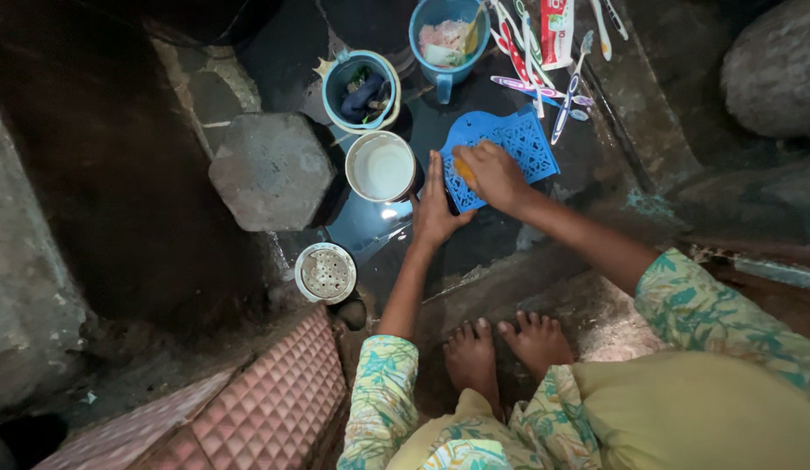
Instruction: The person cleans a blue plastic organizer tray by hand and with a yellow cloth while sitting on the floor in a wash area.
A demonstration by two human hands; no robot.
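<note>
Centre frame: left hand (435, 209) lies flat, fingers released, steadying a blue perforated plastic tray (502, 155). Right hand (492, 174), fingers clenched on a yellow scrubber (464, 168), presses it against the tray.

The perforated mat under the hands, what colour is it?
The perforated mat is bright blue, seen clearly in the head view.

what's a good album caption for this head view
Squatting barefoot on wet stone, left hand steadying a blue perforated mat while the right hand scrubs it.
</note>
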